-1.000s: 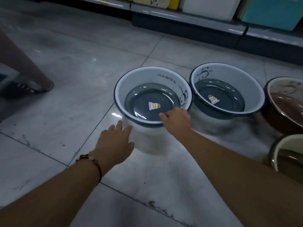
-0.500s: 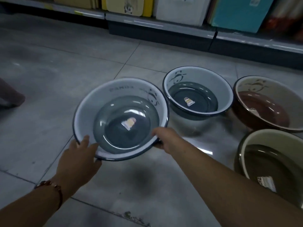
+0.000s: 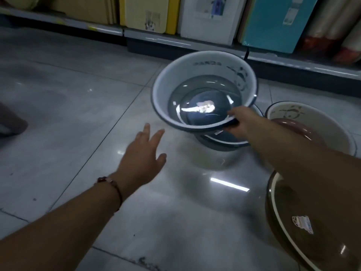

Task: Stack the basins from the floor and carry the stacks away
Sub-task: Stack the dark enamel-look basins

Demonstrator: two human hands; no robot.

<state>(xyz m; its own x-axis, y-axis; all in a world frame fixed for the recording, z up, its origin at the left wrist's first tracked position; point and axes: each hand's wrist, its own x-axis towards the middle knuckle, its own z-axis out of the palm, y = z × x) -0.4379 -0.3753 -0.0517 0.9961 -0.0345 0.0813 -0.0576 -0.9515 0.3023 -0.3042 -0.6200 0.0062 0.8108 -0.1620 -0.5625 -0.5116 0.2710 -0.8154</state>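
R hand [image 3: 241, 123] pinches near rim of grey basin [image 3: 203, 89], tilted, right over 2nd grey basin [image 3: 222, 140] on floor [image 3: 78, 118]. L hand [image 3: 143, 159] free, fingers spread, holds nothing, near-left of basins. Brown basins: [image 3: 312, 128] right, [image 3: 304, 222] near-right. Prob light, stiff plastic, smooth so maybe slippery; best grip at rim, both sides. Shelf [image 3: 156, 39] far.

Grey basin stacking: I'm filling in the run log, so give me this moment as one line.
right hand: grips grey basin rim, tilted over second grey basin | left hand: open, free | brown basin: on floor
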